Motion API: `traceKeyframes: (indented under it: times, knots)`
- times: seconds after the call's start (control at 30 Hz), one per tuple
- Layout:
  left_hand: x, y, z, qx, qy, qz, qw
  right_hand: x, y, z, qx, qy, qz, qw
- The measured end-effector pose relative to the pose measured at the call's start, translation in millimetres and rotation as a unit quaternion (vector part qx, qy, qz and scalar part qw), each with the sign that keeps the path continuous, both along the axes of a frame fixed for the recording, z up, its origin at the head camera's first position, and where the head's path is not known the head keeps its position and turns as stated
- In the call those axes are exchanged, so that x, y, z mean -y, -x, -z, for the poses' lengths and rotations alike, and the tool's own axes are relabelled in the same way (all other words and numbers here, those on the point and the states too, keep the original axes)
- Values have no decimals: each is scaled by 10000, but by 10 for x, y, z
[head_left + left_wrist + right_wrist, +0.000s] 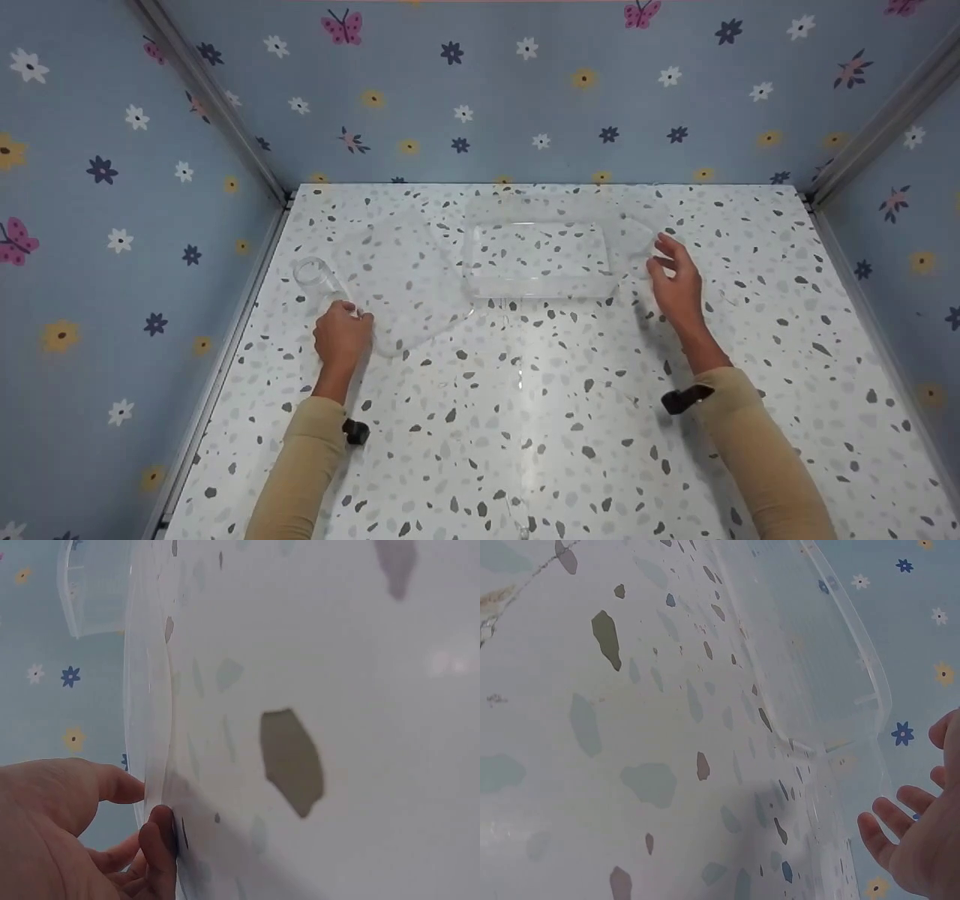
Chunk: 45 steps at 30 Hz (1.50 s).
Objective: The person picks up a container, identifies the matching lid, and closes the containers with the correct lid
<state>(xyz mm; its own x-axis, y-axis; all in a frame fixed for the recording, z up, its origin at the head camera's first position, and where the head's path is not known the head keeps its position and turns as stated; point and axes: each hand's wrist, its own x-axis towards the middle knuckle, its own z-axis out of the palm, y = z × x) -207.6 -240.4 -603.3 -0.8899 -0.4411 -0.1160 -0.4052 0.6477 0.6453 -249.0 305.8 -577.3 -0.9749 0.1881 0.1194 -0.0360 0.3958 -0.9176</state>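
A flat clear plastic lid [405, 285] lies on the left half of the table. My left hand [343, 332] pinches its near-left edge; in the left wrist view the thumb and fingers meet at the rim of the lid [148, 705]. Beside the lid, a clear rectangular container [541, 288] stands at the middle back; the right wrist view shows its side too. My right hand [677, 289] is held with relaxed, slightly bent fingers near a faint clear plastic piece [637, 234], whose shape is hard to make out. Contact there cannot be confirmed.
A small clear round cup-like piece [310, 272] is beyond my left hand, at the lid's left edge. Flower-patterned panels [495, 97] close off the back and both sides of the speckled table [465, 442].
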Motion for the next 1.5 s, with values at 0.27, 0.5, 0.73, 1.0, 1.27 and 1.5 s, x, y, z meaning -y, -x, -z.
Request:
traceKeyframes:
  times: [0.27, 0.5, 0.73, 1.0, 1.27, 1.5]
  knots:
    - [13, -20, 23, -155, -19, 110, 9998, -15, -14, -22, 86, -34, -20, 10000]
    - [29, -9, 65, -254, -148, 141, 9995, -72, -4, -63, 73, -69, 152, 9998]
    - [35, -15, 93, -437, -246, 62, 9987, -123, 18, -80, 52, -119, 262, 9996]
    - [77, 55, 189, -771, -382, 47, 9963, -151, 4, -60, 119, -118, 166, 9997]
    - [28, 12, 40, -734, -672, -130, 9950, -157, 9, -97, 161, -44, 156, 9997]
    - [34, 21, 53, -743, -821, -232, 9936, -179, 25, -124, 156, -86, 190, 9997]
